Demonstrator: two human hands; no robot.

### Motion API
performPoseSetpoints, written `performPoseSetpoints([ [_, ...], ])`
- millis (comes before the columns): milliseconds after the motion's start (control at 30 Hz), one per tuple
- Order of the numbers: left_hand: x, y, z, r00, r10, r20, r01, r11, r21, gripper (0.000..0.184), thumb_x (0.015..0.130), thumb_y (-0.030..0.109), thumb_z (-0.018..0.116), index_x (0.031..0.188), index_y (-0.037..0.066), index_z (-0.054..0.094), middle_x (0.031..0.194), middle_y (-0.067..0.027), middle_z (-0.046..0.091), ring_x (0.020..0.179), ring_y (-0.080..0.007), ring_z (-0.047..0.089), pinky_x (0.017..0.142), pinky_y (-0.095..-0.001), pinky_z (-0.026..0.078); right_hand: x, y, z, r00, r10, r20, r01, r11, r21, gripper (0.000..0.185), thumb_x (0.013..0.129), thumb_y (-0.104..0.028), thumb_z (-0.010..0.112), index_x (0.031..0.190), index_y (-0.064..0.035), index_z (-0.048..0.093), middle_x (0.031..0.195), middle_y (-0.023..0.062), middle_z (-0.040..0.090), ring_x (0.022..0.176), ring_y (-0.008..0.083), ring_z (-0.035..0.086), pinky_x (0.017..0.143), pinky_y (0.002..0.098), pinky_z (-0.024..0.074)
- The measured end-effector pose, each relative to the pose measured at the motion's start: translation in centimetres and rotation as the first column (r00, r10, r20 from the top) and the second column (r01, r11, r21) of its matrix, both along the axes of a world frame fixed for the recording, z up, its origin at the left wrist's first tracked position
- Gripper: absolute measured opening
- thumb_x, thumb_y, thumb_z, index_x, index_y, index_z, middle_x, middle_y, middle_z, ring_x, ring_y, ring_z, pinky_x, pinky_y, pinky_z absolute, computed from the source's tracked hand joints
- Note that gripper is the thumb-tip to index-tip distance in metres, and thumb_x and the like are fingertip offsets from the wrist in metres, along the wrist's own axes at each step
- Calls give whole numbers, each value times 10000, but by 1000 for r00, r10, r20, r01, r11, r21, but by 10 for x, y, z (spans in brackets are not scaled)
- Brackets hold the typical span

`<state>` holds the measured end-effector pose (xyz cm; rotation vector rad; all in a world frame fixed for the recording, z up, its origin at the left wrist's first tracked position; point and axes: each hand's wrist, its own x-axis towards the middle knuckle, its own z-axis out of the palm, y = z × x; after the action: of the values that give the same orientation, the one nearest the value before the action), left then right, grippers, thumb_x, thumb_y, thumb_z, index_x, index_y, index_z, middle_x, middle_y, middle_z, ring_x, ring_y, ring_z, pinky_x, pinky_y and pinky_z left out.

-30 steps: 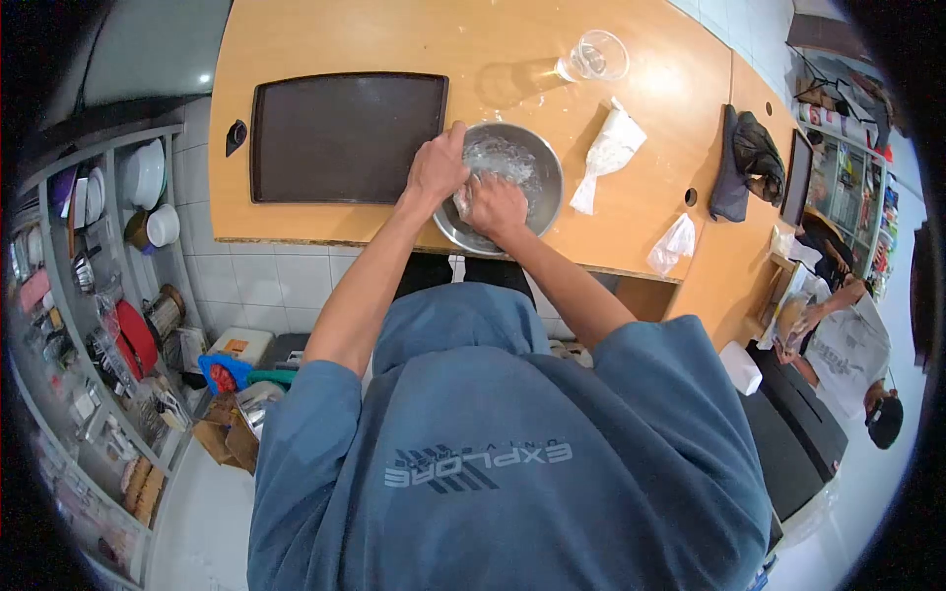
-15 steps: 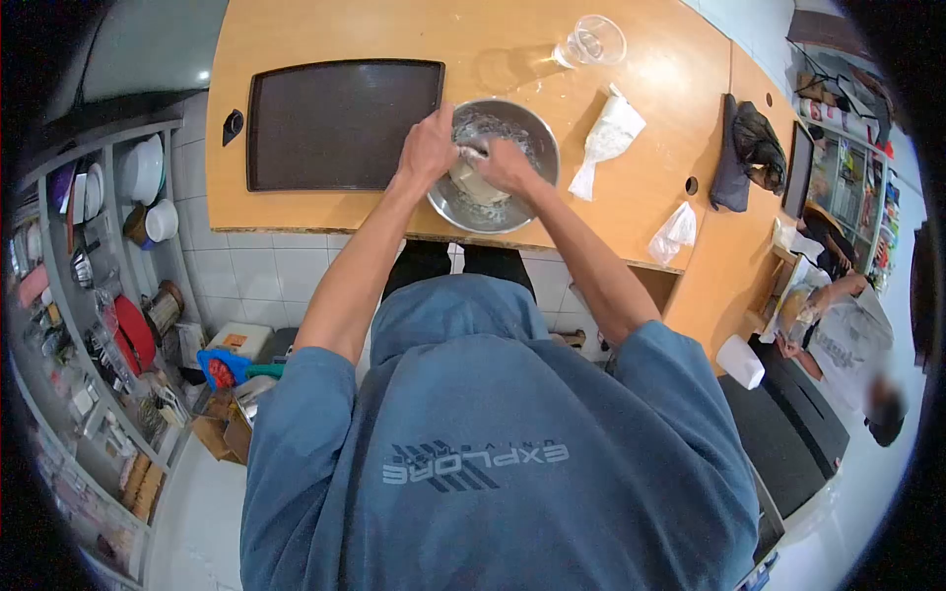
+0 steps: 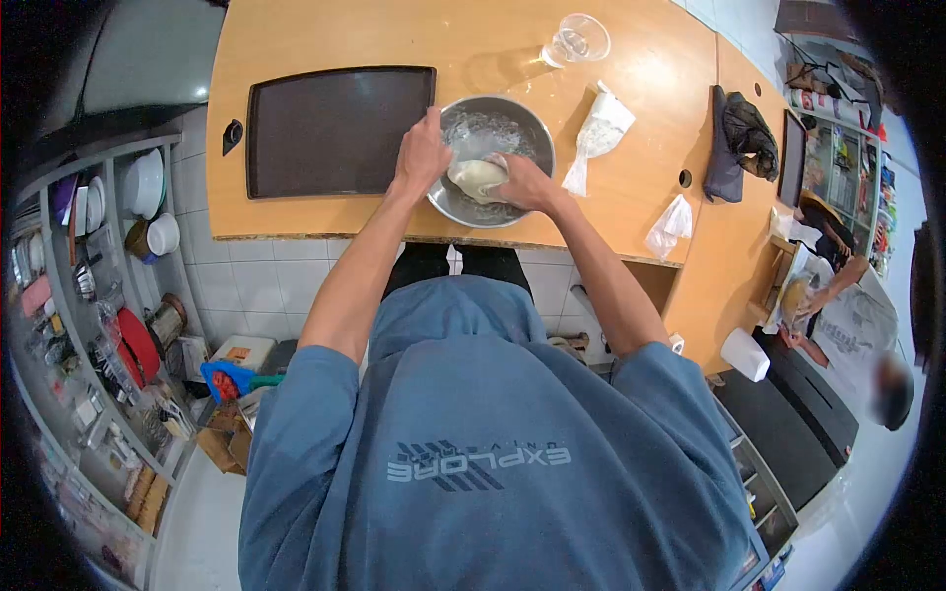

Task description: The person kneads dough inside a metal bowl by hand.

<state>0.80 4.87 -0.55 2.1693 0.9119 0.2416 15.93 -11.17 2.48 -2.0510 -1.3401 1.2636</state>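
A metal mixing bowl stands near the front edge of the wooden table, its inner wall smeared with pale residue. Inside lies a lump of pale dough. My left hand is closed over the bowl's left rim. My right hand reaches in from the right with its fingers curled round the dough's right side; some fingertips are hidden. Left of the bowl, close to my left hand, lies a dark rectangular baking tray.
A clear plastic cup lies behind the bowl. To the right are a white plastic bag, a smaller bag and dark cloth items. Shelves line the left. Another person works at far right beside a white container.
My right hand has shifted slightly down and right in the bowl, and the dough now shows as a rounder lump. My left hand stays at the rim.
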Motion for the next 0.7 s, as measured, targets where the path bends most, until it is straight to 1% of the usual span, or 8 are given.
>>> performPoseSetpoints([
  [133, -3, -5, 0, 1000, -3, 25, 2, 1000, 9, 281, 811, -34, 622, 1058, -26, 488, 925, -312, 665, 900, -510, 655, 766, -572, 527, -3, -3, -9, 960, -231, -159, 217, 971, -100, 570, 789, -280, 777, 1251, 27, 648, 1155, 226, 709, 1069, 336, 690, 907, 436, 539],
  [233, -2, -8, 0, 999, 13, 42, -12, 1000, -10, 285, 812, -27, 626, 1062, -24, 489, 935, -310, 665, 910, -510, 653, 772, -576, 524, -1, 3, -13, 793, -517, -320, 366, 826, -428, 545, 823, -305, 779, 1229, 39, 659, 1149, 187, 710, 1059, 277, 684, 894, 411, 538],
  [333, -1, -10, 0, 999, 8, 40, -7, 1000, -20, 294, 810, -15, 635, 1065, -21, 489, 951, -308, 665, 923, -510, 651, 784, -576, 525, -2, 8, -6, 689, -655, -311, 418, 709, -568, 453, 871, -328, 742, 1206, -32, 662, 1078, 120, 712, 949, 214, 693, 721, 346, 568],
  [433, 2, -16, 5, 1000, -3, 25, 4, 1000, -29, 308, 807, -7, 640, 1075, -22, 489, 966, -310, 666, 930, -511, 650, 795, -573, 527, 5, 12, -6, 506, -760, -408, 425, 631, -649, 549, 895, -404, 687, 1316, -64, 596, 1275, 125, 632, 1141, 234, 596, 886, 411, 533],
  [533, 1, -18, 6, 1000, 6, 14, -5, 999, -36, 311, 807, -12, 629, 1088, -26, 496, 981, -316, 666, 936, -511, 651, 799, -571, 529, 21, 24, 11, 564, -703, -434, 309, 666, -679, 568, 898, -427, 658, 1361, -114, 554, 1324, 112, 587, 1211, 232, 541, 953, 401, 515],
  [567, 0, -17, 5, 1000, 12, 10, -12, 999, -36, 310, 808, -15, 623, 1092, -28, 500, 986, -318, 666, 938, -511, 651, 799, -571, 529, 21, 27, 34, 676, -675, -294, 377, 660, -650, 439, 875, -431, 693, 1164, -106, 635, 1070, 77, 673, 943, 181, 664, 593, 286, 558],
  [667, 0, -17, 12, 1000, 12, 11, -12, 999, -53, 309, 803, -24, 607, 1096, -36, 509, 997, -324, 666, 942, -516, 649, 807, -567, 531, 21, 27, 29, 780, -544, -309, 263, 733, -627, 504, 852, -456, 703, 1215, -110, 648, 1151, 72, 657, 990, 177, 642, 674, 302, 560],
  [700, 1, -18, 13, 1000, 26, 14, -25, 998, -54, 303, 792, -23, 612, 1077, -35, 512, 999, -314, 666, 941, -514, 646, 808, -560, 530, 21, 24, 18, 800, -505, -323, 234, 759, -608, 554, 841, -455, 702, 1267, -106, 645, 1195, 77, 654, 1000, 203, 637, 791, 353, 552],
])
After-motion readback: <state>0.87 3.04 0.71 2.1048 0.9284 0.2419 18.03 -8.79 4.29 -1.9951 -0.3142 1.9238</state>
